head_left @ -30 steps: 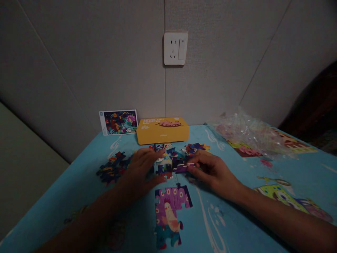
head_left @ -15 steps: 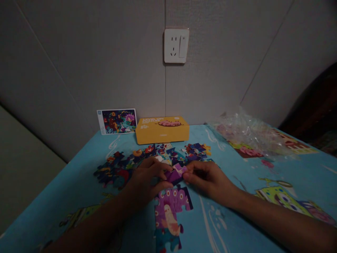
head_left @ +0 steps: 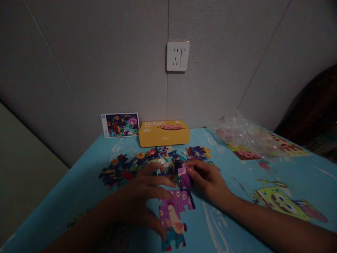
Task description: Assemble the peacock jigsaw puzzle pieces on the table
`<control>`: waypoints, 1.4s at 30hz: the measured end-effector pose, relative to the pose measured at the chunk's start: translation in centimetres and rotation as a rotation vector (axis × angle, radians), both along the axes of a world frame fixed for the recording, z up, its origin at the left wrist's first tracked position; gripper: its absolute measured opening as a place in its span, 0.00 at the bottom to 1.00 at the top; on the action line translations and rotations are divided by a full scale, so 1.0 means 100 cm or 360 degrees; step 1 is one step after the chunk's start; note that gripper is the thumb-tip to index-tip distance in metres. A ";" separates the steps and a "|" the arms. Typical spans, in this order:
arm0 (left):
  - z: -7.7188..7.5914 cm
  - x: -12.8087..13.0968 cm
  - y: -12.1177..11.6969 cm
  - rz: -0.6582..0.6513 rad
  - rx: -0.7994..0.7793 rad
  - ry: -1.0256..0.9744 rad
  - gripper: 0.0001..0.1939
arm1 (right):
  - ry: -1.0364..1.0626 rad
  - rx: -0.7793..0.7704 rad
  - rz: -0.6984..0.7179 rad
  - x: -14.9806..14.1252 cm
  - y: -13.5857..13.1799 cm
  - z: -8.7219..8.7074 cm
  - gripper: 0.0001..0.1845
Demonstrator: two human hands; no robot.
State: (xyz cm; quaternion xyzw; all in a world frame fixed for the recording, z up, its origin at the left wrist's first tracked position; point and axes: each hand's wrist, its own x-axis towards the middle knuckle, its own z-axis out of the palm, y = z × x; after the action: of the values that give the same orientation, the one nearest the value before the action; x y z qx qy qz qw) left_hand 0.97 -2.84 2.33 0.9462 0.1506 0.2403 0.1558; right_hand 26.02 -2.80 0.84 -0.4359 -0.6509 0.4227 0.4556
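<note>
Between the thumb and fingers of my right hand point(head_left: 206, 177) is a purple puzzle piece point(head_left: 184, 176), held just above the far edge of a joined puzzle section point(head_left: 172, 214). That section is purple with eye shapes, a pale figure and teal at its near end. My left hand point(head_left: 147, 193) has its fingers spread and holds nothing; it hovers at the left side of the joined section. Beyond both hands lie many loose puzzle pieces point(head_left: 116, 171), dark and multicoloured, partly hidden by my left hand.
A yellow puzzle box point(head_left: 164, 135) stands at the back against the wall, beside a leaning picture card point(head_left: 121, 125). Crumpled clear plastic point(head_left: 244, 137) covers printed sheets at the back right. The blue tablecloth point(head_left: 237, 218) has cartoon prints.
My left hand has let go of the purple piece, opened and moved nearer. My right hand keeps the piece, now turned more upright. The view has tilted up slightly.
</note>
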 end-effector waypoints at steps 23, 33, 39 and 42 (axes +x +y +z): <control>-0.004 0.002 -0.006 0.0007 -0.0187 0.0204 0.30 | -0.0411 -0.0109 0.0767 0.018 -0.016 0.011 0.06; -0.004 0.004 -0.008 -0.0009 -0.0221 0.0133 0.22 | -0.0766 0.0536 0.0875 0.016 -0.022 0.010 0.03; -0.003 0.004 -0.008 -0.0020 -0.0247 0.0140 0.23 | -0.0785 0.0595 0.0793 0.014 -0.023 0.011 0.03; -0.003 0.003 -0.007 -0.0026 -0.0252 0.0153 0.24 | -0.0787 0.0636 0.0807 0.013 -0.023 0.012 0.04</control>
State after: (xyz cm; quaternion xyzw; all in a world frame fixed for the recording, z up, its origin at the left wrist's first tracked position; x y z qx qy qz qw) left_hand 1.29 -3.57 2.07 0.9426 0.1687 0.1805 0.2247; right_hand 27.31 -5.13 2.06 -0.2529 -0.8971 0.2693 0.2423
